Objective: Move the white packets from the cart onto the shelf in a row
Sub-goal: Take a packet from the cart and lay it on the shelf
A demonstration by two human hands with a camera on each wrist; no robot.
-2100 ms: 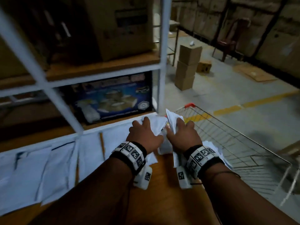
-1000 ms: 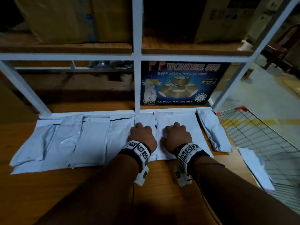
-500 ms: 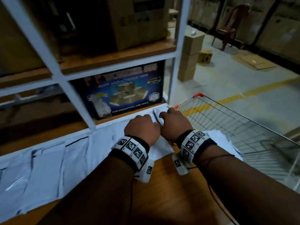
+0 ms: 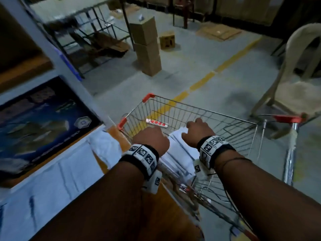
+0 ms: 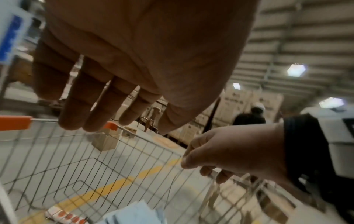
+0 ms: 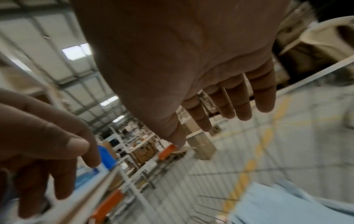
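White packets (image 4: pixel 178 153) lie stacked in the wire cart (image 4: pixel 208 112) to the right of the shelf. They show pale blue at the bottom of the left wrist view (image 5: pixel 134 215) and the right wrist view (image 6: pixel 287 204). More white packets (image 4: pixel 57 180) lie in a row on the wooden shelf (image 4: pixel 166 197), the last one (image 4: pixel 104 146) at its right end. My left hand (image 4: pixel 150 136) hovers over the cart's near-left corner, fingers relaxed and empty (image 5: pixel 107 106). My right hand (image 4: pixel 196 129) hangs above the packet stack, also empty (image 6: pixel 220 106).
A white strip with red buttons (image 4: pixel 157 122) lies at the cart's far end. A blue printed box (image 4: pixel 38 119) stands at the back of the shelf behind a white post (image 4: pixel 57 54). Stacked cardboard boxes (image 4: pixel 147 47) and a beige plastic chair (image 4: pixel 298 84) stand on the floor.
Both hands have lifted off the packets on the shelf and swung right, over the cart. The head view has turned right with them.
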